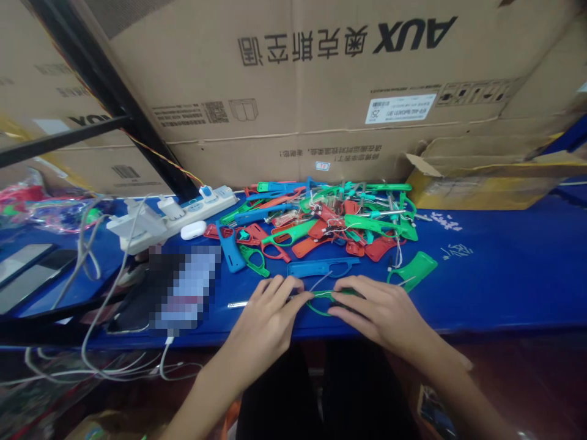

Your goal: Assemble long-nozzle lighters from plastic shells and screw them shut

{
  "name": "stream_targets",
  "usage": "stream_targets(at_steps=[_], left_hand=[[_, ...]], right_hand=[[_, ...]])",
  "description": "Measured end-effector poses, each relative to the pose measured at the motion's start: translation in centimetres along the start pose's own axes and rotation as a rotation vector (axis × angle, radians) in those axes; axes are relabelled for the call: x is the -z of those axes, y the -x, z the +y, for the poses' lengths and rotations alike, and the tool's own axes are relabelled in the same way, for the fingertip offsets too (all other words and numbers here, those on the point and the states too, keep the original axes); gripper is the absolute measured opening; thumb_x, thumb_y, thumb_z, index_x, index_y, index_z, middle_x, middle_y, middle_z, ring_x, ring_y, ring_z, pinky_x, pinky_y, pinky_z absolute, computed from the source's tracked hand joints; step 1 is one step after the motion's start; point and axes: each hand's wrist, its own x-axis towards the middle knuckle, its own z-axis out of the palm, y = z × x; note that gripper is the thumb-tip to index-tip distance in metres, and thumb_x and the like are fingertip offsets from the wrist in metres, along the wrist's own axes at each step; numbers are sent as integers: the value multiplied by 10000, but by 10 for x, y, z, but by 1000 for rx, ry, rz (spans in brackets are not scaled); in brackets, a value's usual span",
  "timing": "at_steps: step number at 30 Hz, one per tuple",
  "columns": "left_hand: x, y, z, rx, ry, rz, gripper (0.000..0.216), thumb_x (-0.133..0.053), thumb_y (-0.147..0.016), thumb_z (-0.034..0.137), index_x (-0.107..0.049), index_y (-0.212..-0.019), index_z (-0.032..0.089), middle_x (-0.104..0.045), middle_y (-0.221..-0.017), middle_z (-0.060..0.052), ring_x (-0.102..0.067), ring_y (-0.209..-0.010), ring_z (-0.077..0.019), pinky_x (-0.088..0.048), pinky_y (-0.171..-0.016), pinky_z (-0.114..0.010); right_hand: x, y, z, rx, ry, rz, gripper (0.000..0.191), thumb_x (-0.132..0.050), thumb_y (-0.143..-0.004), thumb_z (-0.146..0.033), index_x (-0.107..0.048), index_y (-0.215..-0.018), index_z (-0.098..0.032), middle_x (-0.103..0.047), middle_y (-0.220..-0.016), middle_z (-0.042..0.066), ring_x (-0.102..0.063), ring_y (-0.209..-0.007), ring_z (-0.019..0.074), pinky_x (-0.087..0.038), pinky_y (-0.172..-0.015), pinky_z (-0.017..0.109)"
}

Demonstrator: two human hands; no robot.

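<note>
Gripping a green part (321, 300) between them, both hands sit at the front edge of the blue counter (504, 287). The left hand (268, 315) has its fingers (293, 299) closed on the part's left end, and the right hand (380, 313) has its fingers (342, 310) curled over the right end. The part lies low on the counter, just in front of a blue part (321, 267). A thin wire (321, 281) rises from the green part toward the blue one. A silver rod (237, 304) pokes out to the left of the left hand.

Another green piece (415, 269) lies near the right hand. Farther back, a pile (321, 220) of red, green and blue parts spreads against a big cardboard box (321, 79). To the left lie a white power strip (178, 217) with plugs and cables, a white case (193, 230) and a blurred phone (183, 287). A torn carton (481, 180) stands at the right.
</note>
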Motion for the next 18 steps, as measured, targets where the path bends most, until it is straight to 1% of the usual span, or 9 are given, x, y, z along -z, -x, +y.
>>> stream_targets(at_steps=[3, 6, 9, 12, 14, 18], left_hand=[[-1, 2, -3, -25, -8, -2, 466, -478, -935, -34, -614, -1314, 200, -623, -1185, -93, -570, -1040, -263, -457, -899, -454], [-2, 5, -6, -35, 1, 7, 486, -480, -951, -24, -587, -1357, 222, -634, -1202, -81, -576, -1032, -247, -445, -932, -457], [-5, 4, -6, -7, 7, 69, 419, -502, -992, 47, -568, -1371, 216, -665, -1183, -67, -586, -1018, -233, -437, -949, -446], [-6, 1, -6, 26, 18, 144, 312, -528, -1022, 142, -585, -1323, 197, -696, -1142, -56, -600, -1000, -224, -439, -934, -417], [-6, 0, -6, 35, 29, 160, 284, -530, -1028, 165, -590, -1304, 195, -702, -1145, -56, -604, -1009, -222, -441, -925, -403], [-5, 1, -4, 46, 53, 147, 307, -532, -1035, 191, -561, -1340, 204, -690, -1185, -60, -593, -1045, -225, -436, -935, -404]], right_hand=[[0, 0, 1, -15, -22, 0, 273, -544, -1033, -407, -732, -999, -212, -729, -1034, 26, -685, -849, 146, -519, -669, 271], [-1, -1, 1, -35, -39, 1, 263, -559, -1023, -419, -731, -988, -223, -728, -1033, 14, -679, -847, 146, -509, -655, 273], [-1, -1, 1, -51, -49, -1, 249, -561, -1023, -413, -733, -988, -237, -730, -1054, 8, -681, -872, 149, -515, -677, 272], [0, -1, 2, -50, -34, 2, 273, -535, -1036, -408, -735, -992, -228, -736, -1080, 20, -689, -900, 156, -532, -706, 274], [0, -2, 2, -38, -10, 9, 296, -518, -1042, -411, -737, -1003, -216, -741, -1085, 31, -695, -902, 163, -546, -717, 282], [0, -1, 1, -20, 41, 35, 322, -509, -1041, -432, -743, -1043, -211, -753, -1107, 46, -709, -922, 178, -572, -736, 299]])
